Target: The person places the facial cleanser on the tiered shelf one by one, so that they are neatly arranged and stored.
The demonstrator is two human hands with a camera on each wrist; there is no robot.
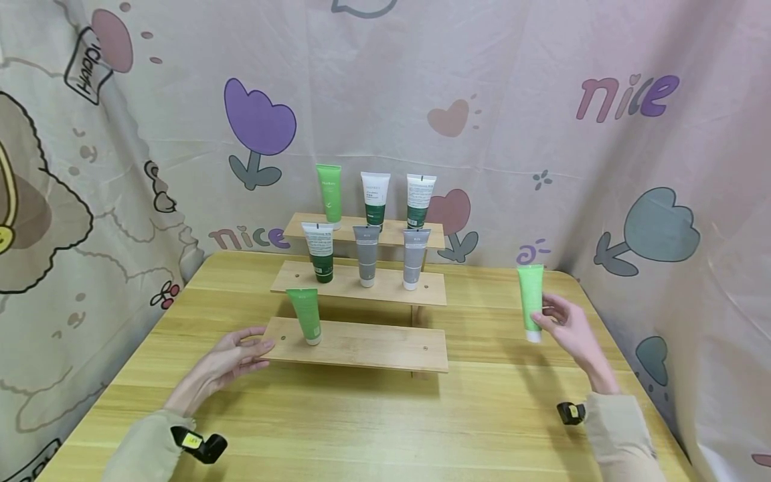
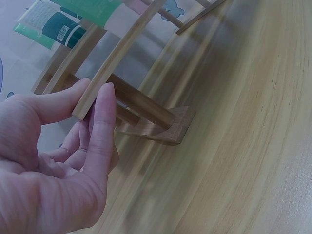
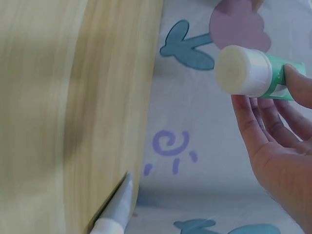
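My left hand [image 1: 224, 360] pinches the left end of the lowest board of a three-tier wooden display rack [image 1: 373, 347], thumb above and fingers beneath. Off to the right, my right hand [image 1: 571, 329] holds a light green squeeze tube [image 1: 531, 294] upright above the table, white cap down; the right wrist view shows that white cap [image 3: 243, 72] between thumb and fingers. One green tube [image 1: 306, 316] stands at the left of the lowest board. On the middle board are a white-and-green tube [image 1: 319, 251] and two grey tubes [image 1: 367, 253] [image 1: 414, 256].
The top board bears a green tube [image 1: 330, 194] and two white-and-dark-green tubes [image 1: 375, 194] [image 1: 419, 197]. A grey tapered thing with a white end [image 3: 116, 207] shows low in the right wrist view. A printed cloth [image 1: 373, 80] hangs behind and beside the wooden table [image 1: 385, 428].
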